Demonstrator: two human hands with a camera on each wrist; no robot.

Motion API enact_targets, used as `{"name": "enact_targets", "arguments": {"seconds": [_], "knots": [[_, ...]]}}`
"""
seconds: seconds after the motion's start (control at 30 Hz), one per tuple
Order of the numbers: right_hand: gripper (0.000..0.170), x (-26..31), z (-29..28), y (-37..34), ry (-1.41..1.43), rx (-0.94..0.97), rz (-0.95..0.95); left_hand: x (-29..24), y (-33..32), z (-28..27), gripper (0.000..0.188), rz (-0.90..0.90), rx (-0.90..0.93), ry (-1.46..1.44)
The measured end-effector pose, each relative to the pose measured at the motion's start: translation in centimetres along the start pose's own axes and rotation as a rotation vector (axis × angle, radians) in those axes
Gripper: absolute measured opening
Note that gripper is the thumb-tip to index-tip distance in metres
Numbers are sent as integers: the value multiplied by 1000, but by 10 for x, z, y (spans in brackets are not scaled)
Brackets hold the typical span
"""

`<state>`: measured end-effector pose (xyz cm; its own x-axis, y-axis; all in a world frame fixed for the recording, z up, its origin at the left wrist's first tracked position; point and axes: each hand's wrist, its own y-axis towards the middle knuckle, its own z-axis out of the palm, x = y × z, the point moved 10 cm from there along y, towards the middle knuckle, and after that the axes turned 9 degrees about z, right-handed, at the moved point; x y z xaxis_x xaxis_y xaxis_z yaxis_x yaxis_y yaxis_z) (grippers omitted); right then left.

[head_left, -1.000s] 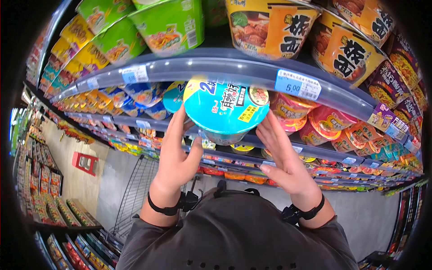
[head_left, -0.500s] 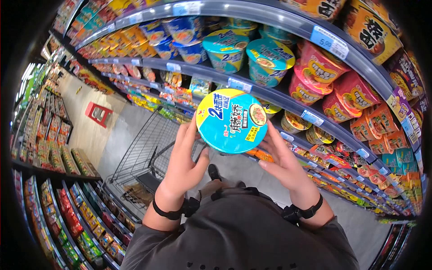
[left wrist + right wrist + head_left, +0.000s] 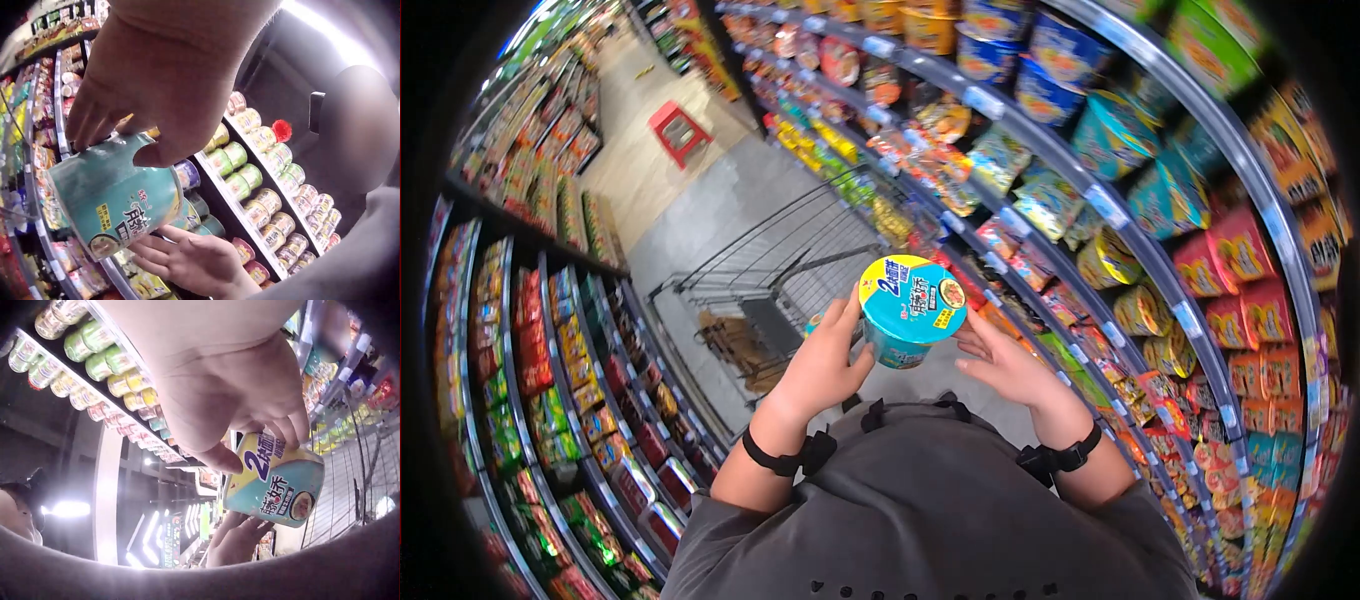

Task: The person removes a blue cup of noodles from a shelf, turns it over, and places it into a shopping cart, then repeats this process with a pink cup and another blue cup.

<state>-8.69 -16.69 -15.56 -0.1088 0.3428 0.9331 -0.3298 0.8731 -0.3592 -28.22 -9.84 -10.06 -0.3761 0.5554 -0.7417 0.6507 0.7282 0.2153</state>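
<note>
A teal and yellow instant noodle cup (image 3: 912,305) is held in front of the body, its printed lid facing up toward the head camera. My left hand (image 3: 825,355) grips its left side, with the thumb on the near wall. On the opposite side my right hand (image 3: 1022,368) holds the cup with its fingers along the wall. The left wrist view shows the cup (image 3: 119,190) below the left palm, with the right hand (image 3: 197,259) at its other side. In the right wrist view, fingers and thumb of the right hand (image 3: 234,400) span the cup (image 3: 272,484).
A wire shopping cart (image 3: 800,260) stands just ahead, with a brown carton (image 3: 740,345) in it. Shelves of noodle cups (image 3: 1110,135) line the right side; packets (image 3: 550,410) fill racks on the left. A red stool (image 3: 681,134) sits farther down the aisle.
The body and view have turned left, away from the shelf toward the cart. Both hands have carried the noodle cup from the shelf front, back and lower over the aisle.
</note>
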Motion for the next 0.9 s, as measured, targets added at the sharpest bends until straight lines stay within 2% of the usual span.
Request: {"name": "enact_targets", "arguments": {"seconds": [0.13,0.2,0.23,0.37,0.43,0.47,0.53,0.67,0.73,0.77,0.83,0.9], "knots": [[77,1,69,63,-17,177,39,53,-62,-51,80,-164,9,44],[72,-2,105,89,22,282,151,82,-93,-71,79,-296,-20,-116],[69,-5,119,102,57,289,180,93,-106,-84,76,-232,-98,-87],[66,-11,165,150,71,330,254,144,-156,-111,72,-195,-212,-50],[67,-8,187,170,63,364,279,179,-183,-110,68,-332,-284,-363],[68,-7,196,178,66,383,300,189,-191,-112,68,-341,-294,-369],[69,-26,205,197,75,373,359,220,-212,-102,67,-507,-285,-530],[71,-53,217,226,156,334,523,260,-225,-88,67,-550,-364,-683],[70,-63,217,239,177,293,568,285,-226,-82,69,-559,-517,-793],[69,-68,213,247,195,256,595,296,-225,-75,69,-571,-518,-806],[67,-91,204,267,212,242,645,317,-223,-65,68,-733,-446,-707],[62,-108,195,287,240,200,692,353,-222,-38,68,-777,-386,-729]]}}
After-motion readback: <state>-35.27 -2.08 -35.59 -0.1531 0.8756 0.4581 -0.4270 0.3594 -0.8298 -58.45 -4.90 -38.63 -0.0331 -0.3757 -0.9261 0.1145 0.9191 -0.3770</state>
